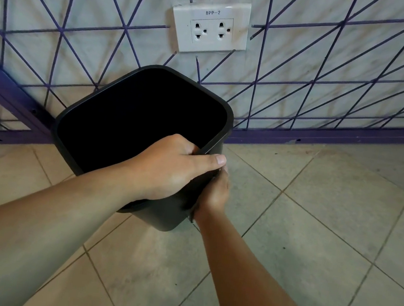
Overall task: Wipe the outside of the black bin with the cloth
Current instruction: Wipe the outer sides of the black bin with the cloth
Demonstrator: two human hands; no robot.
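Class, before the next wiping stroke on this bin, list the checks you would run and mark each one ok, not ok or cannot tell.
1. Black bin held steady: ok, the left hand grips its near rim, thumb outside.
2. Right hand on the outside wall: ok, it presses against the near right side.
3. Cloth in the right hand: cannot tell, no cloth is plainly visible.
4. Bin empty: cannot tell, the inside is too dark.
5. Wall socket clear of the work: ok, it sits above the bin.

We list: pale wall (pixel 315 52) crossed by purple lines; white double socket (pixel 210 27) labelled 8PP-2; purple skirting (pixel 329 135); beige tiled floor (pixel 316 222), dark grout.
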